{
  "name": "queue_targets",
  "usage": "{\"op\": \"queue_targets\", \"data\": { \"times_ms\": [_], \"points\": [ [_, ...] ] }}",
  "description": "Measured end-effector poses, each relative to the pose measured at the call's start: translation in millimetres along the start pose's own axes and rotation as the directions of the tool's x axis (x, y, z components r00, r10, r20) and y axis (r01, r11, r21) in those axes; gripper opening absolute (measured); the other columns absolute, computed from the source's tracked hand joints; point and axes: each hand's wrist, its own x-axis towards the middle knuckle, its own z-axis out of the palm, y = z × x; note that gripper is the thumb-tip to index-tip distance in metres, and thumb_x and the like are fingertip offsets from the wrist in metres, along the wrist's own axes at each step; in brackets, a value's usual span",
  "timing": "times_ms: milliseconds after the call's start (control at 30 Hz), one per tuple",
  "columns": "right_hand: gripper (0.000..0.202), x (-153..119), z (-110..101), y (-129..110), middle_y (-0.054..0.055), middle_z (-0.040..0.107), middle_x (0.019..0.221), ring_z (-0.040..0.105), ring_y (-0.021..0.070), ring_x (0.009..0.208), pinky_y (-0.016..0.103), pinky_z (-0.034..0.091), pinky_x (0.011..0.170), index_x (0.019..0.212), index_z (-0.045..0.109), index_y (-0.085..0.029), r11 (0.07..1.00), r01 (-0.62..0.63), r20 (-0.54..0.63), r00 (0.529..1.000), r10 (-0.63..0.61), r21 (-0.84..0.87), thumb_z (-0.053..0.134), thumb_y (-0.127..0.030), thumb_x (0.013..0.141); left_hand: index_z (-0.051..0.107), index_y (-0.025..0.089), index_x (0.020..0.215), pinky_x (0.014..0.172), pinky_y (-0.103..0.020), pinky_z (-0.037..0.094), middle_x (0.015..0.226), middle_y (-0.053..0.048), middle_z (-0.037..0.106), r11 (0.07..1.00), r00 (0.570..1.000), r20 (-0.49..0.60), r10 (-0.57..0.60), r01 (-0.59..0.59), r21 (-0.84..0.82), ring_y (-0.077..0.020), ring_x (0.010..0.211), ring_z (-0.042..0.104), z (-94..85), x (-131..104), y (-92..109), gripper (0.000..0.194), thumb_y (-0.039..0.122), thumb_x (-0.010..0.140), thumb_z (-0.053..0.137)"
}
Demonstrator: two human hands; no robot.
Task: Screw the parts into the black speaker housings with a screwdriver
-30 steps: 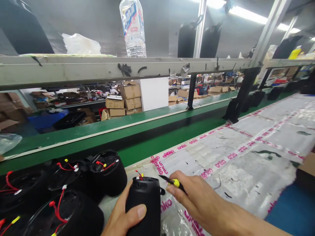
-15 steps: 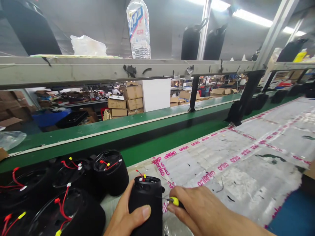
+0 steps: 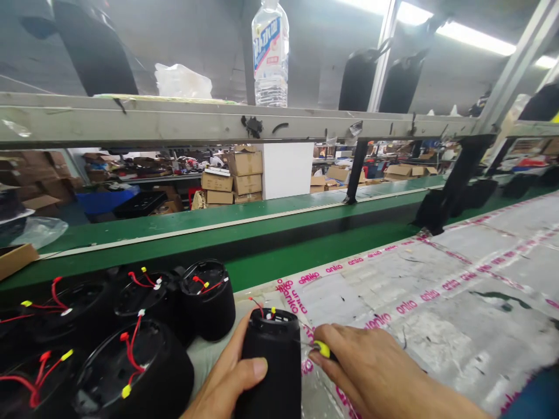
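Observation:
My left hand (image 3: pixel 233 372) is wrapped round a black cylindrical speaker body (image 3: pixel 273 364), its thumb pressed on the near side. The body stands upright with its open end up, and thin red wires with a yellow connector (image 3: pixel 273 310) show in the opening. In my right hand (image 3: pixel 367 364) is a screwdriver (image 3: pixel 322 348) with a yellow and black handle. Its thin metal shaft points left at the upper right side of the speaker body; whether the tip touches cannot be made out. The lower end of the body is cut off by the frame.
Several more black speaker bodies (image 3: pixel 209 311) with red wires crowd the left side. The bench is covered with pink-printed plastic sheeting (image 3: pixel 419 308). Behind it runs a green conveyor (image 3: pixel 279 259). A shelf beam (image 3: pixel 174 123) crosses above, bearing a clear bottle (image 3: pixel 271 58).
The view has shifted, so the surroundings sit further right. My hands still hold the speaker body and the screwdriver, the shaft still at the body's upper right side.

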Motion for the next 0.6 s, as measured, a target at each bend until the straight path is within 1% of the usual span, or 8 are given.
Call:
{"op": "queue_targets", "data": {
  "times_ms": [133,167,233,300,400,500,567,600],
  "points": [
    [0.012,-5.4,-1.6,4.2,-0.003,0.068,0.071,0.070,0.0225,0.056,0.032,0.040,0.046,0.090,0.053,-0.024,0.999,-0.015,-0.075,0.997,0.018,0.050,0.062,-0.019,0.096,0.051,0.023,0.143,0.108,-0.050,0.046,0.139,-0.013,0.066,0.996,0.993,0.092,0.072,-0.067,-0.058,-0.0381,0.132,0.057,7.6,-0.2,5.1,0.073,0.043,0.078,0.078],
    [0.011,-6.5,-2.6,3.7,-0.004,0.069,0.073,0.070,0.0223,0.057,0.032,0.042,0.048,0.092,0.053,-0.024,0.998,0.001,-0.086,0.996,0.005,0.061,0.062,-0.019,0.096,0.053,0.022,0.142,0.108,-0.051,0.046,0.138,-0.014,0.066,0.995,0.993,0.082,0.084,-0.078,-0.068,-0.0387,0.132,0.057,10.0,0.0,6.2,0.075,0.043,0.076,0.080],
    [0.009,-7.1,-4.9,0.9,-0.003,0.071,0.079,0.072,0.0221,0.062,0.032,0.046,0.051,0.096,0.055,-0.023,0.996,0.042,-0.074,0.997,-0.037,0.076,0.063,-0.019,0.096,0.054,0.022,0.139,0.109,-0.050,0.046,0.136,-0.013,0.068,0.995,0.996,0.014,0.091,-0.090,-0.053,-0.0378,0.129,0.060,12.8,0.4,7.6,0.074,0.042,0.074,0.082],
    [0.008,-5.1,-7.1,-3.3,-0.001,0.073,0.085,0.074,0.0229,0.069,0.032,0.048,0.055,0.099,0.056,-0.023,0.995,0.065,-0.049,0.997,-0.062,0.081,0.063,-0.019,0.096,0.054,0.024,0.137,0.108,-0.048,0.047,0.134,-0.011,0.069,0.991,0.991,-0.035,0.130,-0.129,0.032,-0.0369,0.125,0.063,12.1,1.0,7.4,0.073,0.042,0.073,0.083],
    [0.007,1.0,-7.2,-9.1,0.001,0.074,0.086,0.074,0.0239,0.072,0.032,0.049,0.055,0.099,0.057,-0.022,0.992,0.072,-0.025,0.997,-0.069,0.103,0.062,-0.019,0.095,0.054,0.023,0.134,0.108,-0.049,0.046,0.132,-0.011,0.067,0.943,0.972,-0.044,0.232,-0.213,0.254,-0.0376,0.124,0.062,5.7,3.2,2.9,0.072,0.046,0.072,0.081],
    [0.009,5.7,-4.0,-12.1,0.000,0.072,0.081,0.073,0.0236,0.066,0.032,0.047,0.052,0.097,0.056,-0.021,0.989,0.075,-0.042,0.997,-0.070,0.130,0.062,-0.016,0.092,0.056,0.022,0.132,0.115,-0.048,0.038,0.145,-0.012,0.055,0.866,0.944,-0.082,0.320,-0.256,0.430,-0.0377,0.136,0.050,-2.0,5.9,-4.8,0.072,0.048,0.070,0.082],
    [0.010,6.9,-1.7,-12.4,0.000,0.071,0.080,0.072,0.0235,0.064,0.032,0.045,0.050,0.095,0.055,-0.021,0.989,0.086,-0.058,0.995,-0.080,0.119,0.063,-0.017,0.092,0.053,0.022,0.136,0.121,-0.048,0.028,0.155,-0.013,0.045,0.855,0.937,-0.115,0.330,-0.245,0.458,-0.0374,0.145,0.039,-5.2,6.3,-8.2,0.081,0.049,0.067,0.084],
    [0.011,7.0,-0.9,-12.1,0.000,0.070,0.080,0.072,0.0235,0.065,0.032,0.044,0.050,0.095,0.055,-0.022,0.990,0.096,-0.062,0.994,-0.090,0.106,0.064,-0.017,0.092,0.049,0.021,0.140,0.122,-0.048,0.027,0.156,-0.013,0.044,0.867,0.945,-0.114,0.308,-0.229,0.441,-0.0371,0.145,0.038,-5.9,6.1,-8.7,0.085,0.049,0.067,0.084]
  ]
}}
